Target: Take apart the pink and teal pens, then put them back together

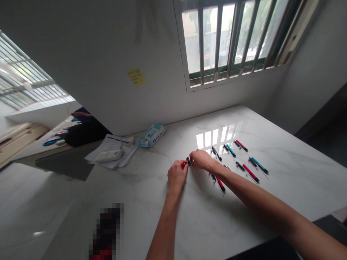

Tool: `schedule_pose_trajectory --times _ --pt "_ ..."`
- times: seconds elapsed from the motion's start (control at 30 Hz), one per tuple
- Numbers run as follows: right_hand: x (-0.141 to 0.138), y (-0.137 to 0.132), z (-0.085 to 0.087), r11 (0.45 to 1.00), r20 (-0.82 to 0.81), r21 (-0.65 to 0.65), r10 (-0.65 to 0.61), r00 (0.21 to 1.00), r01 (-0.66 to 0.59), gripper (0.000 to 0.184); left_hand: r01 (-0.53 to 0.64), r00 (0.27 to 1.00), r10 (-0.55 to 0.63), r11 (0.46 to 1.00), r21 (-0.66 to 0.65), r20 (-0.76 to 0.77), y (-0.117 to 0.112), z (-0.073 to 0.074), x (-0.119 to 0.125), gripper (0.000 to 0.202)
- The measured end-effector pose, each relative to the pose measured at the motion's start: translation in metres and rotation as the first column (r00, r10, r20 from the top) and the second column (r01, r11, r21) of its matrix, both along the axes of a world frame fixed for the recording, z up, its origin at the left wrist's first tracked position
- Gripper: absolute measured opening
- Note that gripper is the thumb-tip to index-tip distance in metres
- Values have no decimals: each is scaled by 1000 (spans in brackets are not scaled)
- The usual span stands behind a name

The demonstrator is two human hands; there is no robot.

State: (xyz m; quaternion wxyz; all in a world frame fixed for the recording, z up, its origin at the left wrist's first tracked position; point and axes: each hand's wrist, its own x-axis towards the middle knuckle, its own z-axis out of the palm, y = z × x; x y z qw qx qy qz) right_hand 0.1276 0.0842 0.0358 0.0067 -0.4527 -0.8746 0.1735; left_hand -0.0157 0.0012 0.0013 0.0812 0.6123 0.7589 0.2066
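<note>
My left hand rests on the marble-look table with its fingers closed round a red pen barrel, of which only the end shows. Just right of it is a black pen part, between my two hands. My right hand is bent over with its fingertips down beside that black part; what they pinch is hidden. A thin white refill lies under its fingers. Below my right wrist is a disassembled red and black pen, partly covered by the forearm.
Several pens in pieces, such as a red one and a teal one, lie in rows at the right. A wipes packet, papers and a white device are at the back left. A barred window is above.
</note>
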Motion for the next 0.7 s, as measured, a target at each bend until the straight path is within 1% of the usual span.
schedule_pose_trajectory --times 0.13,0.2,0.27,0.3,0.37,0.4,0.47,0.57,0.6,0.63,0.7 --pt "0 0 -1 1000 -15 5 4 1000 -4 26 5 1000 -5 1000 28 0 -1 -3 -1 22" --pt "2 1 1 1000 -31 10 10 999 -10 24 15 998 -19 998 68 57 0 -3 -3 22" --pt "3 2 6 1000 -58 24 22 998 -21 23 23 983 -49 989 144 179 2 -2 -6 24" --pt "4 2 8 999 -91 28 39 995 -37 23 18 963 -70 980 196 260 3 0 -8 26" --pt "5 2 14 995 -199 10 97 975 -97 22 -22 901 -116 950 311 417 3 4 -9 32" --pt "6 1 16 990 -272 -14 134 953 -143 22 -53 865 -137 932 359 483 3 7 -10 36" --pt "6 -2 20 960 -425 -76 214 879 -270 25 -122 796 -161 901 417 583 3 10 -10 44" --pt "4 -9 24 890 -589 -141 277 760 -433 39 -180 718 -174 889 422 674 2 12 -9 55" --pt "3 -11 25 877 -623 -160 268 735 -454 38 -187 700 -176 890 415 692 2 12 -10 58" --pt "2 -13 26 876 -646 -173 244 723 -450 34 -190 689 -176 892 410 703 2 12 -10 60" --pt "1 -15 27 897 -667 -190 181 723 -400 24 -204 685 -166 891 407 709 2 12 -12 60"
